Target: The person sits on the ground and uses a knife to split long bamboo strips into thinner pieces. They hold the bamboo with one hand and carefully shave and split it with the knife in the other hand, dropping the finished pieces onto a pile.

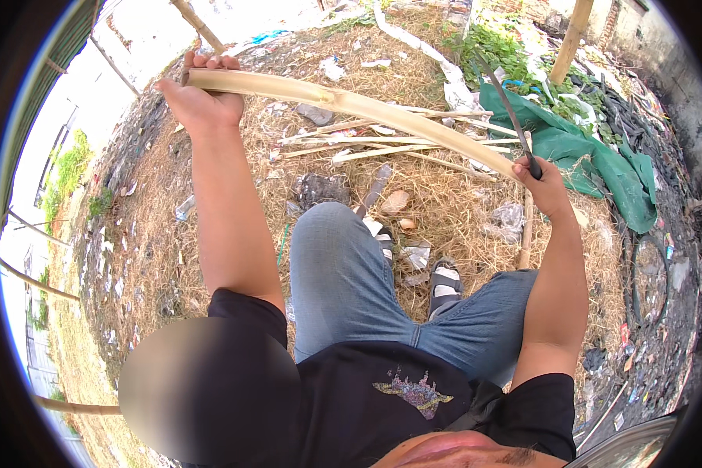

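A long pale split bamboo piece (382, 117) stretches across in front of me, sloping down from left to right. Its far-left end rests in my left hand (207, 97), palm up, with the fingers curled around it. At the lower right end is my right hand (544, 186), closed on the dark handle of a long-bladed knife (509, 109); its thumb side meets the bamboo's end. The blade points up and away, beyond the bamboo. Several thin bamboo strips (390, 148) lie crossed on the ground underneath.
Another blade (376, 186) lies on dry straw near my feet, beside stones (396, 202). To the right spreads a crumpled green tarp (558, 140); a wooden stick (527, 226) stands by my knee. Bamboo poles (573, 39) rise behind. Litter covers the ground.
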A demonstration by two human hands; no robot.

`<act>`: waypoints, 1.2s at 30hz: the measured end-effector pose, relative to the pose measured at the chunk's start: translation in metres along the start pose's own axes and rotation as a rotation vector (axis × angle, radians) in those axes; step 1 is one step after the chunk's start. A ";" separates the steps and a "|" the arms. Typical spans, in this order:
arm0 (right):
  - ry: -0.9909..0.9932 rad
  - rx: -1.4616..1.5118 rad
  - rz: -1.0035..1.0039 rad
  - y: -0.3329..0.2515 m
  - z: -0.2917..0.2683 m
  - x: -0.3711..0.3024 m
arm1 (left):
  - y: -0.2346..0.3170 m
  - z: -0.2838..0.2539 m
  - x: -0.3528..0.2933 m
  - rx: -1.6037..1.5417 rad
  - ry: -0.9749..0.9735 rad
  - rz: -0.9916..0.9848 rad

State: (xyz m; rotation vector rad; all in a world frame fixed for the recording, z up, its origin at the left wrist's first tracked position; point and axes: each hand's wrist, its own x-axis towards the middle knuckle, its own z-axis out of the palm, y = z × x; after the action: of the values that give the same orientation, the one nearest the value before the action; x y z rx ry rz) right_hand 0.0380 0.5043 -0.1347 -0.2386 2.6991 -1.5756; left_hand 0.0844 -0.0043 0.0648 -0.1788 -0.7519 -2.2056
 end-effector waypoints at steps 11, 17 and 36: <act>0.296 -0.202 -0.102 -0.057 0.000 -0.022 | -0.024 0.089 -0.033 0.083 -0.584 0.003; 0.139 0.325 -0.145 -0.115 0.009 -0.054 | -0.024 0.132 -0.040 0.000 -0.721 -0.047; 0.416 -0.003 -0.424 -0.171 0.034 -0.094 | -0.089 0.145 -0.058 -0.098 -0.697 -0.060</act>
State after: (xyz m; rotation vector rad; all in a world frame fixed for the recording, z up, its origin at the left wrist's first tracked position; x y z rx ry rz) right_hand 0.1551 0.4056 -0.0102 -0.5774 3.1211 -1.9120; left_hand 0.0436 0.1617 0.1215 -1.0213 -1.0185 -2.2383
